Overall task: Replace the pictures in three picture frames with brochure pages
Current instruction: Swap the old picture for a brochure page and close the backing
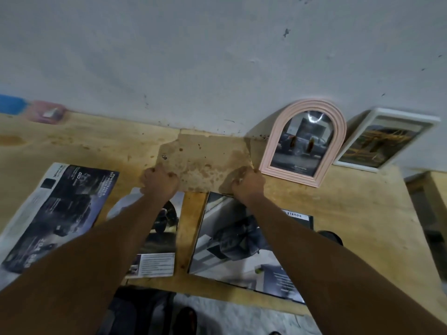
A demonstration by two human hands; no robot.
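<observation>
I hold a brown, stained board [205, 160], the back of a picture frame, up over the wooden table [338, 213]. My left hand [159, 183] grips its lower left corner and my right hand [248, 183] its lower right corner. A pink arched frame [306, 141] with a car brochure page leans on the wall to the right. Beside it leans a white rectangular frame [387, 141] with a yellowish picture. Brochure pages lie on the table: a dark one [60, 213] at the left, one [159, 238] under my left arm, a large one [232, 238] under my right arm.
A grey wall [217, 56] rises behind the table. A pink box [47, 114] and something blue [11, 103] sit at the far left by the wall. A dark round object [331, 236] lies near my right forearm. A second wooden surface [433, 184] shows at the right edge.
</observation>
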